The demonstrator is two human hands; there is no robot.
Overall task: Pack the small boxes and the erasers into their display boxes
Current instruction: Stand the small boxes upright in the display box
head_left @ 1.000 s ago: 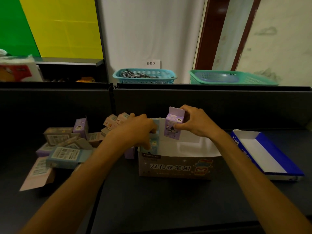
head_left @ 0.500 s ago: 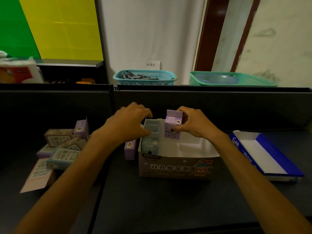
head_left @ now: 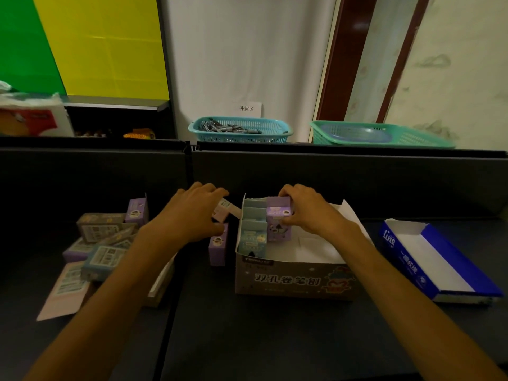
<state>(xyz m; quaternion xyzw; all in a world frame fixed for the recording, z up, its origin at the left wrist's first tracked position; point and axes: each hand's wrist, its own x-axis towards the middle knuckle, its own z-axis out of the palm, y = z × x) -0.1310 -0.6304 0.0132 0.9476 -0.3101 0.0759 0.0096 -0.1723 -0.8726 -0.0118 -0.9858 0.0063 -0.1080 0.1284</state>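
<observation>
Head view: right hand (head_left: 310, 213) pinches a purple cartoon-printed small box (head_left: 279, 222); left grip (head_left: 192, 213) unclear.

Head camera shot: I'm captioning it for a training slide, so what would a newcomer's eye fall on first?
The two hands at the centre: the right hand holds a purple small box in the open display box, beside blue boxes already lined up along its left side. The left hand grips a pale box just left of the display box. Behind, a green and yellow panel glows upper left.
</observation>
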